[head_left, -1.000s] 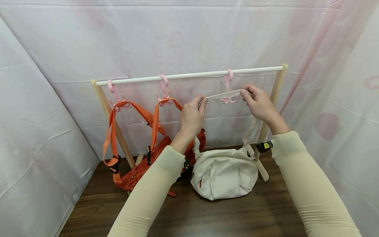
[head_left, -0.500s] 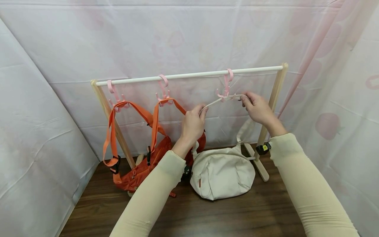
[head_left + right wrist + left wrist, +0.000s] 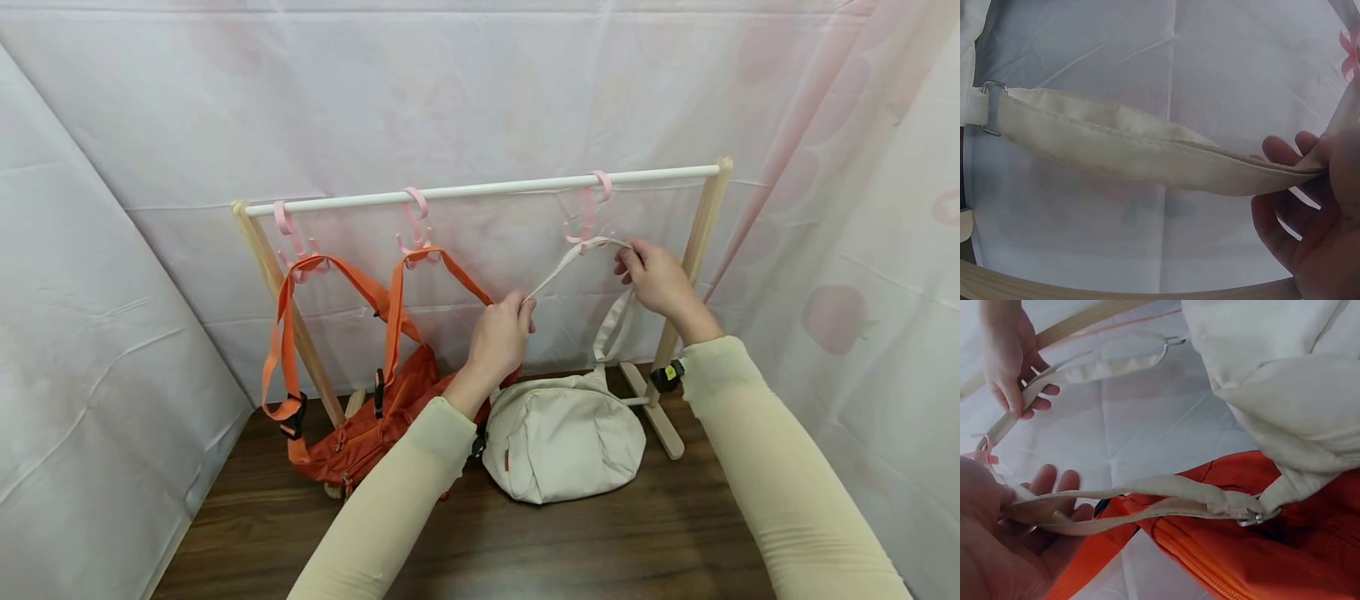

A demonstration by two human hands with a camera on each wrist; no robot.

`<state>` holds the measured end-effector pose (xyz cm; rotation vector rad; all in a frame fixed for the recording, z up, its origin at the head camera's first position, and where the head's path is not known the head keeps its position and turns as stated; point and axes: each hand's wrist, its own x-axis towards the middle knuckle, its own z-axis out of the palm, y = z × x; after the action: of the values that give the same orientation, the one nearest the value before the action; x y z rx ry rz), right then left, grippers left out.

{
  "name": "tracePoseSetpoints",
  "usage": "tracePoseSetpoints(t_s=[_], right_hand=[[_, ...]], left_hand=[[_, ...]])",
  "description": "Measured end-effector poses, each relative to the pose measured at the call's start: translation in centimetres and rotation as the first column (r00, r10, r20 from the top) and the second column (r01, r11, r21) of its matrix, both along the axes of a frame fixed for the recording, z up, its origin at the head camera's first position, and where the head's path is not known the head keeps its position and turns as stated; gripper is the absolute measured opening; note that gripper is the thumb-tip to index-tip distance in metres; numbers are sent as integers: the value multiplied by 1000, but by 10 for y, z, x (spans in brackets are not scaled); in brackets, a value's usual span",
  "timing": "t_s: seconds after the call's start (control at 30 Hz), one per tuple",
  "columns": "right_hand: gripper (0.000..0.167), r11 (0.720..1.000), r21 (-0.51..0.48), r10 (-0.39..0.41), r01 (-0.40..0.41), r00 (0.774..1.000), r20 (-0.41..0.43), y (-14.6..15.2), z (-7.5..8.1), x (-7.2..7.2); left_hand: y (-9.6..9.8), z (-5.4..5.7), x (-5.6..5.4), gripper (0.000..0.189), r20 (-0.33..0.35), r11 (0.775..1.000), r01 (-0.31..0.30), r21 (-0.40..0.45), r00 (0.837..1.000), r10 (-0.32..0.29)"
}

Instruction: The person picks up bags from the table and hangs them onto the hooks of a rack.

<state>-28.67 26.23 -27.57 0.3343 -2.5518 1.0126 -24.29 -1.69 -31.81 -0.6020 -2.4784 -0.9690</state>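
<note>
A cream fabric bag (image 3: 566,442) sits on the dark wooden table with its strap (image 3: 553,271) raised to the rightmost pink hook (image 3: 587,218). The strap bends over this hook's lower prongs. To the left of the hook and lower, my left hand (image 3: 501,335) pinches the strap. My right hand (image 3: 662,279) pinches it on the other side, just right of the prongs. In the left wrist view the doubled strap runs from the left hand (image 3: 1029,537) to a metal buckle (image 3: 1260,517). Another metal ring (image 3: 994,106) joins strap and bag in the right wrist view.
A white rail (image 3: 495,190) on wooden legs (image 3: 705,221) spans the back. Orange straps (image 3: 392,325) of an orange bag (image 3: 408,396) hang on the left hook (image 3: 298,242) and middle hook (image 3: 414,225). Pale curtains (image 3: 480,92) surround the table (image 3: 585,550).
The strap has come down from in front of the hook to rest against its prongs. My left hand has moved down and right. The hook has shifted slightly right along the rail.
</note>
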Motion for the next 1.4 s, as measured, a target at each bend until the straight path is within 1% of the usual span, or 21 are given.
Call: tracePoseSetpoints(t_s=[0.17,0.3,0.47,0.57,0.77,0.97,1.1,1.23,1.4], right_hand=[[45,999,3,-33,33,999,15,0,-3,-2],[43,999,25,-31,31,999,22,-2,-10,-4],[41,997,61,-37,37,999,4,-4,-20,-4],[40,997,66,-36,35,999,11,-6,-24,-2],[40,996,73,-43,41,999,23,-9,-33,0],[42,992,97,-82,77,996,43,-11,-35,1],[43,990,111,-90,84,995,49,-11,-37,2],[44,990,116,-84,76,995,63,-10,-42,3],[45,988,137,-88,77,993,79,-9,-52,6]], left_hand=[[0,-7,2,23,49,999,4,-53,999,-2],[-2,-14,3,22,69,998,-3,-67,998,8],[-2,-22,4,24,67,995,-23,-100,997,30],[-2,-26,5,24,74,992,-41,-121,996,50],[0,-35,6,24,70,990,-57,-130,995,66],[6,-37,7,27,76,989,-59,-135,995,70],[9,-39,7,28,90,988,-64,-142,993,77],[9,-43,6,27,96,987,-64,-146,992,79],[7,-48,6,26,87,987,-71,-146,993,84]])
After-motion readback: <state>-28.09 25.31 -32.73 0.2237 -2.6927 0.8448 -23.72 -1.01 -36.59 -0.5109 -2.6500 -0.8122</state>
